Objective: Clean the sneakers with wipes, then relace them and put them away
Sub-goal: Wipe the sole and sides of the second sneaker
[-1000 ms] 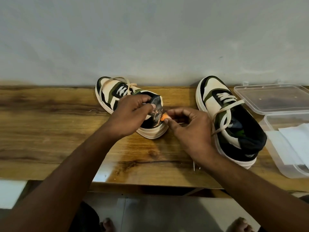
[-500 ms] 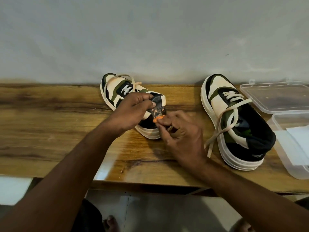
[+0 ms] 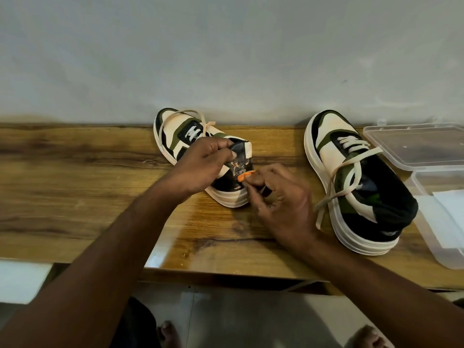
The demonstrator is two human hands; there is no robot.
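Two cream, green and black sneakers stand on the wooden table [image 3: 75,187]. The left sneaker [image 3: 175,129] has its toe toward the wall, and its lace loops loosely over the toe. The right sneaker [image 3: 351,177] lies further right with loose lace ends trailing down its side. My left hand [image 3: 200,167] pinches a small dark printed packet [image 3: 238,159] in front of the left sneaker's heel. My right hand [image 3: 281,204] pinches the orange tab [image 3: 244,175] at the packet's lower edge with thumb and fingertips.
A clear plastic box [image 3: 426,237] with white sheets [image 3: 449,204] inside stands at the table's right end, close to the right sneaker. Its lid [image 3: 414,144] lies behind it by the wall. The table's front edge runs just under my forearms.
Both hands have stayed on the packet. My right hand has sunk a little below the orange tab, fingers still pinching it. The view has shifted slightly.
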